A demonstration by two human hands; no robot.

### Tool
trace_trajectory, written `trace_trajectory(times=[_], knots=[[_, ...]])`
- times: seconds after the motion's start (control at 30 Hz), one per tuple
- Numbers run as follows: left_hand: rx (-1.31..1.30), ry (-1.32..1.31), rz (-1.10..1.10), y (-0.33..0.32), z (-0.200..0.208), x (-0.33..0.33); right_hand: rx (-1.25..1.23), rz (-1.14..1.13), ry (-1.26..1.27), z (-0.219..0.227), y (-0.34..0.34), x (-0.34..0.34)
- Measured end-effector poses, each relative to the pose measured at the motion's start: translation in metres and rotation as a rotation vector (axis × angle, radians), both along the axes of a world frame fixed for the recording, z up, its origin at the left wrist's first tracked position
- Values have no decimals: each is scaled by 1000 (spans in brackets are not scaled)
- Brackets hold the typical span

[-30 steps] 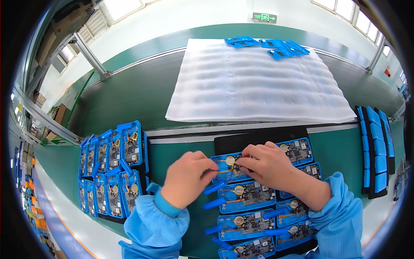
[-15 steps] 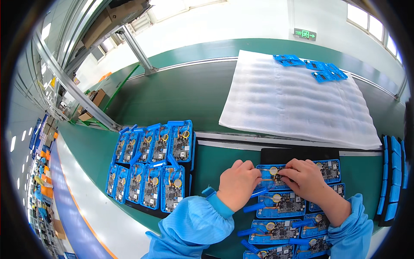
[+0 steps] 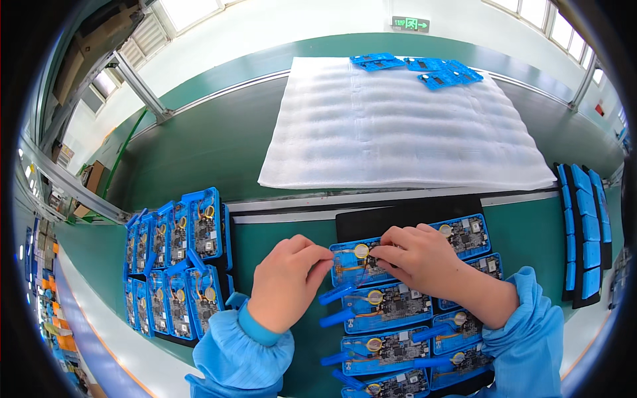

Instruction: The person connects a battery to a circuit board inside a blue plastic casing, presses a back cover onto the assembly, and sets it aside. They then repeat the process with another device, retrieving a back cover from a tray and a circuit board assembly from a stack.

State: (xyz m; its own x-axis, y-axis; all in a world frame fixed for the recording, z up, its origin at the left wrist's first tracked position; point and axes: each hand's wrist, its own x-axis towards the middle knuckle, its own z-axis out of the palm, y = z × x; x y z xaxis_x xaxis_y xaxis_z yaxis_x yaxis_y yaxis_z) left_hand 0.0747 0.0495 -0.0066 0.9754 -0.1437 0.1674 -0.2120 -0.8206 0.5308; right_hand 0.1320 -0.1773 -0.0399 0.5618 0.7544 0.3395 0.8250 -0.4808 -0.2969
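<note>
Two hands meet over the top blue tray [image 3: 355, 262] of a near column of board-filled trays, its long axis running left to right. The left hand [image 3: 285, 282] pinches the tray's left end; the right hand [image 3: 415, 255], fingers curled, presses at a gold coin cell [image 3: 361, 250] on it. Farther off lies white foam sheet [image 3: 398, 126].
</note>
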Motion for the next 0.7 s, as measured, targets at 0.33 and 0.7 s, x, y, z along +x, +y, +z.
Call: trace_trajectory(times=[0.33, 0.7], knots=[[15, 203, -186, 7, 4, -23, 9, 90, -36, -1, 1, -1], [-569, 223, 114, -3, -13, 3, 57, 32, 40, -8, 14, -2]])
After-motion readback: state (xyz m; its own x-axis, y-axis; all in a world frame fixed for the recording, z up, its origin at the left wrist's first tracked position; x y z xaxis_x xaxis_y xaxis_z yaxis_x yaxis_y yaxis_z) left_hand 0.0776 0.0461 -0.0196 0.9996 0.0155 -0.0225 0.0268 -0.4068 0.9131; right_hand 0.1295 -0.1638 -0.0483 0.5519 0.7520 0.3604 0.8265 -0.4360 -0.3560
